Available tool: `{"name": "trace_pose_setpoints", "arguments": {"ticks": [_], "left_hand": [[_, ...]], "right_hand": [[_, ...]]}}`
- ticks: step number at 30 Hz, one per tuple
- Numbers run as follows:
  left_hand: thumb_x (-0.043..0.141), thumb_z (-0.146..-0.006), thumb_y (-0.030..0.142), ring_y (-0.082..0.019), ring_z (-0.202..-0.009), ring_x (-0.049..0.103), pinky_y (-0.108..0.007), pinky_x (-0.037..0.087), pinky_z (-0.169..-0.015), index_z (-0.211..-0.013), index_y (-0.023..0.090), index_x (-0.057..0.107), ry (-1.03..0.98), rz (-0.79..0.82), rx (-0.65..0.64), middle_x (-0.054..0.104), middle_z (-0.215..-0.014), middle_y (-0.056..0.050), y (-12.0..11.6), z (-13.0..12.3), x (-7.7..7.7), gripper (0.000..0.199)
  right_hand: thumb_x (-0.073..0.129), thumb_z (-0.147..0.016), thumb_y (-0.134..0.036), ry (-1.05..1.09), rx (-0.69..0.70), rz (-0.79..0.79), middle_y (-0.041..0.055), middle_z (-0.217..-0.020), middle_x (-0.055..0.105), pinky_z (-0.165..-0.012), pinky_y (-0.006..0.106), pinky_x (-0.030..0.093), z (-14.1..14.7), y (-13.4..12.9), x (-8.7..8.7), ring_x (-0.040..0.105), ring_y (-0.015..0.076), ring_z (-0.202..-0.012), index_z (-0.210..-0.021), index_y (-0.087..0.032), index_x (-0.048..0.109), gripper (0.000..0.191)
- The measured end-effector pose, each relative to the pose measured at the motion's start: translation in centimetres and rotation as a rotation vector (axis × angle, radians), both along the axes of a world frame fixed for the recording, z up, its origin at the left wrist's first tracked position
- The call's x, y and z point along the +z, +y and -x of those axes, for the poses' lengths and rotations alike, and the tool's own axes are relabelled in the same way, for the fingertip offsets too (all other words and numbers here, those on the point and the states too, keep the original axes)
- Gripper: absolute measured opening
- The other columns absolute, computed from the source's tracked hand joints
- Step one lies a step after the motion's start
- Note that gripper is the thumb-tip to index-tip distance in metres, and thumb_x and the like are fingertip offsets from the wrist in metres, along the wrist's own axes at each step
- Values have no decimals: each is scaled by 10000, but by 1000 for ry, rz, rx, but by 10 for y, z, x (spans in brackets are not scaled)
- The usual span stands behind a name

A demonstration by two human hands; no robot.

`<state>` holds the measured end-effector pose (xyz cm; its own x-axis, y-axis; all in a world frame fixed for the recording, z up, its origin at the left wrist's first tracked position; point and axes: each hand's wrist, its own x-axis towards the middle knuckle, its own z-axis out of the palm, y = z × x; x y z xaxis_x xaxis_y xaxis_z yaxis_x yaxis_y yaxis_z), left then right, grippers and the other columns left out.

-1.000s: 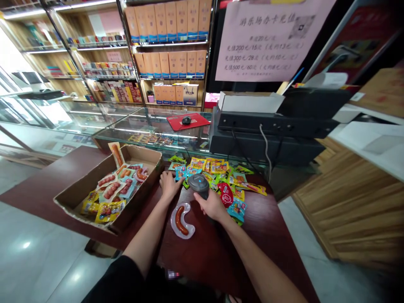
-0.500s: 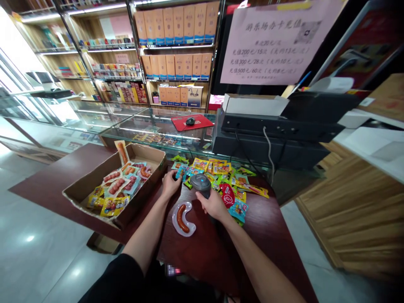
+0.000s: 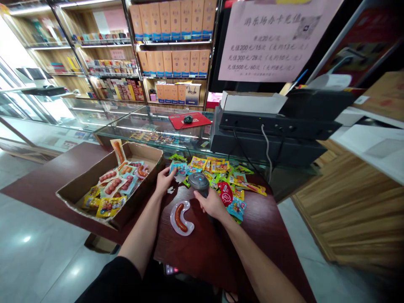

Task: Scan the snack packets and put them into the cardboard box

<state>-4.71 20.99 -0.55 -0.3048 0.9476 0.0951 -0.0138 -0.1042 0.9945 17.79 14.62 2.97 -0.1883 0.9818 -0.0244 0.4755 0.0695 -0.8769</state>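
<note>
My right hand [image 3: 210, 203] is closed round a grey barcode scanner [image 3: 198, 182], its head pointing toward the far left. My left hand [image 3: 165, 180] pinches a light-blue snack packet [image 3: 178, 168] at the near edge of a loose pile of snack packets [image 3: 217, 166]. Below the two hands, a curved sausage in a clear, crescent-shaped pack [image 3: 181, 218] lies flat on the dark wooden table. Beside the right hand, a red packet [image 3: 225, 194] and a blue packet [image 3: 236, 209] rest in the pile.
An open cardboard box [image 3: 116, 223] with sausage packs and yellow packets stands left of my left forearm. Behind the table runs a glass display counter [image 3: 139, 120] bearing a red mouse pad [image 3: 202, 120]. Black equipment [image 3: 268, 145] with hanging cables stands at the back right.
My left hand has lifted the light-blue packet's near edge, drawing slightly left and toward me. A whitish scrap now shows beneath it. The right hand keeps the scanner in nearly the same place.
</note>
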Motion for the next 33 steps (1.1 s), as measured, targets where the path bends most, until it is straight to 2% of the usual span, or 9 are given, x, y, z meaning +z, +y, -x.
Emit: {"name": "trace_pose_setpoints", "arguments": {"ticks": [5, 8, 11, 17, 25, 33], "left_hand": [[859, -617, 574, -175, -685, 688, -287, 569, -643, -920, 142, 758, -143, 108, -87, 747, -815, -44, 3, 8, -5, 538], [933, -517, 501, -189, -748, 715, -336, 611, -714, -944, 143, 715, -224, 112, -123, 751, -887, -53, 3, 6, -4, 598], [960, -464, 466, -201, -776, 727, -383, 632, -738, -934, 160, 644, -275, 122, -139, 735, -866, -37, 2, 4, -3, 643], [975, -441, 419, -216, -807, 738, -416, 637, -778, -885, 171, 582, -334, 144, -149, 738, -831, -35, 2, 5, -2, 642], [958, -462, 412, -198, -747, 715, -362, 620, -694, -890, 168, 600, -273, 149, -120, 722, -812, -27, 0, 4, 0, 609], [984, -447, 390, -215, -802, 739, -395, 636, -754, -893, 167, 582, -347, 157, -153, 744, -836, -43, 1, 5, -1, 641]], "right_hand": [[602, -874, -470, -1, 1, 6, -26, -443, 570, -428, 247, 445, 0, 0, 0, 576, 163, -370, -750, -232, 525, 279], [599, -875, -473, 4, 11, 2, -27, -442, 567, -434, 248, 449, 0, 0, 0, 578, 163, -376, -753, -231, 531, 280], [604, -872, -477, 7, 16, -4, -28, -445, 571, -437, 248, 452, -1, 0, 0, 580, 164, -379, -756, -229, 542, 281], [599, -883, -505, 2, 25, 15, -31, -452, 578, -438, 245, 463, -3, 2, -5, 566, 152, -357, -741, -230, 539, 315], [615, -878, -512, 0, 3, 53, -25, -473, 586, -403, 229, 440, -1, 4, -10, 575, 152, -365, -765, -221, 555, 318], [594, -897, -505, 26, 16, 50, -32, -470, 577, -393, 227, 442, -2, 5, -15, 569, 145, -358, -764, -218, 553, 319]]}}
